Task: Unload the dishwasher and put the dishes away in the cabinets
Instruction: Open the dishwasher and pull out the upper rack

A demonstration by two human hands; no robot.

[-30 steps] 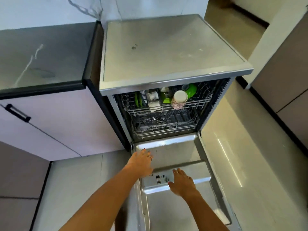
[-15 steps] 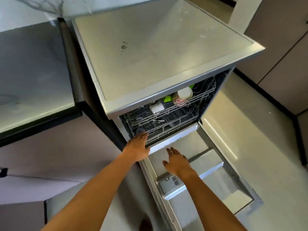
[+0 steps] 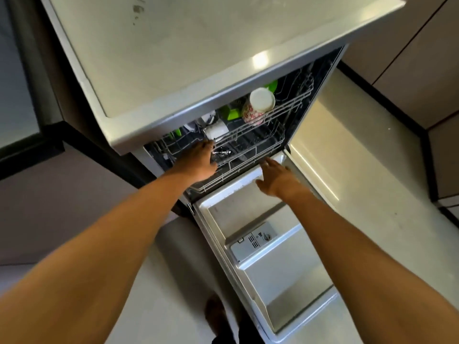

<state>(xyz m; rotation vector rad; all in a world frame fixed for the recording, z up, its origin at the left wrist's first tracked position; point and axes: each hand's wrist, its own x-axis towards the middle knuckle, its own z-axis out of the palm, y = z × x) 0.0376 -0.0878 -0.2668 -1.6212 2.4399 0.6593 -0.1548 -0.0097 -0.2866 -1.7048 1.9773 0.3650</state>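
Fingers of the left hand (image 3: 198,162) are hidden inside the lower rack (image 3: 248,157); grip cannot be told. Right hand (image 3: 275,178), fingers straight, is seen at four o'clock. Floral cup (image 3: 258,105) is upturned.

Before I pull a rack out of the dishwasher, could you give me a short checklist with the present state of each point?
1. Dishwasher door fully lowered: ok.
2. Left hand at the front of the lower rack: ok; firm grip: cannot tell.
3. Right hand on a rack: not ok, it is open above the door's inner edge.
4. Floral cup and white cup seated in the upper rack: ok.
5. Door surface clear for the rack: ok.
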